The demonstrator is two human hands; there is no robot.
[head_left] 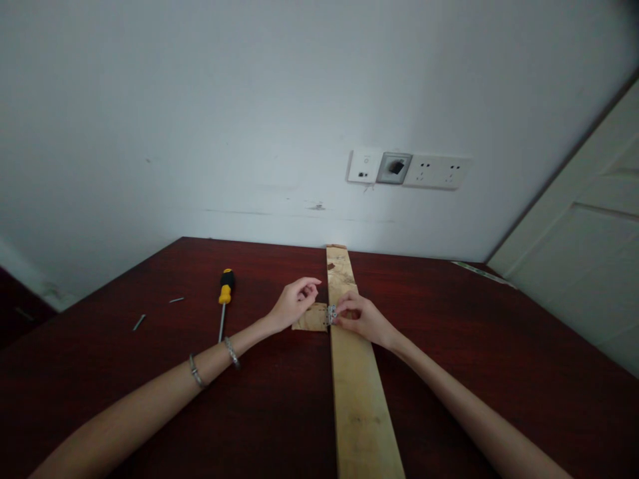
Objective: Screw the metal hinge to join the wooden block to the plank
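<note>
A long pale wooden board (357, 386) runs away from me across the dark red table. Against its left side lies a short wooden piece (310, 318), and a small metal hinge (331, 315) spans the joint between the two. My right hand (367, 320) rests on the board, thumb and fingertips closed at the hinge's right edge. Just above the short piece is my left hand (298, 301), its fingers curled in with the thumb close to them. Whether something small sits in those left fingers cannot be made out.
A yellow and black screwdriver (226, 293) lies left of my left hand. Farther left are two small metal pieces, one nearer (139, 322) and one farther (176, 300). The white wall with sockets (436, 171) borders the table's far edge; a white panelled door (589, 213) stands right.
</note>
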